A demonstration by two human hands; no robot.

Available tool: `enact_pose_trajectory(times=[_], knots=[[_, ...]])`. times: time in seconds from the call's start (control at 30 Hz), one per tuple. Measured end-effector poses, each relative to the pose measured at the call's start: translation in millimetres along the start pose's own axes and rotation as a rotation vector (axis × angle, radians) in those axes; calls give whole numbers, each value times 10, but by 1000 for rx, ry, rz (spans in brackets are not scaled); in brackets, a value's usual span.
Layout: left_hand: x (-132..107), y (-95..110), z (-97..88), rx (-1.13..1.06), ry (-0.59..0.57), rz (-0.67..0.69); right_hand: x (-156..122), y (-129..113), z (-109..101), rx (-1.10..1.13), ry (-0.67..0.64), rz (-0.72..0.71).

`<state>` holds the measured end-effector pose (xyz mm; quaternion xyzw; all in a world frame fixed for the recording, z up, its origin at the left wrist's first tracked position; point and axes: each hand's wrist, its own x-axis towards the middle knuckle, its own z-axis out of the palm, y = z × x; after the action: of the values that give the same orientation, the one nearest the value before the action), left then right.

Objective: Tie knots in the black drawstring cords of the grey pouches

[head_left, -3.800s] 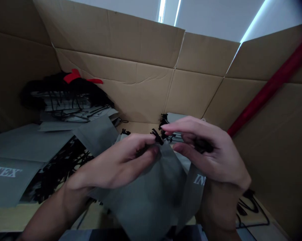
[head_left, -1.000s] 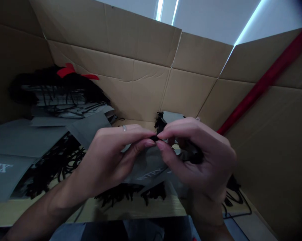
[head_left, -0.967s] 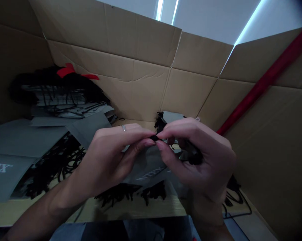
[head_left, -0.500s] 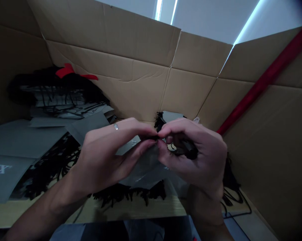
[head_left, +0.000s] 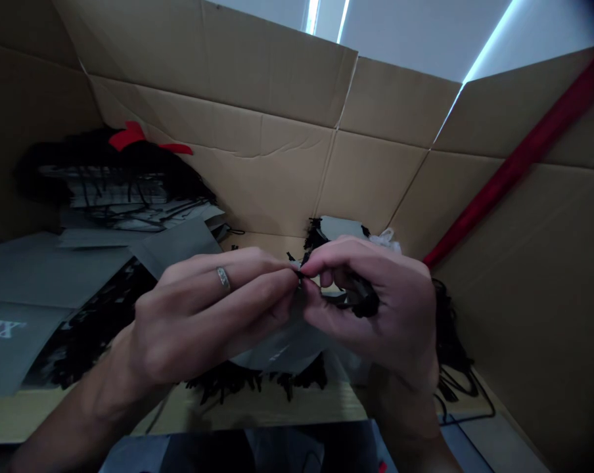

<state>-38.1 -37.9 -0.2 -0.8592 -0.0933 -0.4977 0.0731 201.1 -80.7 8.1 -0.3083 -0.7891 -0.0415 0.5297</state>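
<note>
1. Over the grey bag (head_left: pixel 277 351), left hand (head_left: pixel 193 322) and right hand (head_left: pixel 398 309) meet, each grip pinching a black cord (head_left: pixel 299 274).
2. The cord's short visible stretch lies crosswise, hand to hand; its ends are unclear.
3. Beyond the bag stands a cardboard wall (head_left: pixel 272 151).

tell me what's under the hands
Below the left hand and right hand, grey fabric shows, with black cords along its near edge, by the table. The hands cover much of the fabric, so anything there can't be seen.
</note>
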Motion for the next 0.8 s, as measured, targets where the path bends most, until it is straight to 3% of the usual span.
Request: enact_pose_trajectory(times=[0.1, 0.4, 0.63, 0.8], knots=[[-9, -13, 5, 36, 7, 35, 2, -7, 17, 2, 2, -14], [46, -66, 110, -121, 152, -152, 29, 6, 32, 118, 7, 36], [137, -86, 120, -348, 161, -119, 63, 24, 35, 162, 33, 135], [82, -51, 183, -211, 202, -258, 78, 52, 123, 102, -14, 174]])
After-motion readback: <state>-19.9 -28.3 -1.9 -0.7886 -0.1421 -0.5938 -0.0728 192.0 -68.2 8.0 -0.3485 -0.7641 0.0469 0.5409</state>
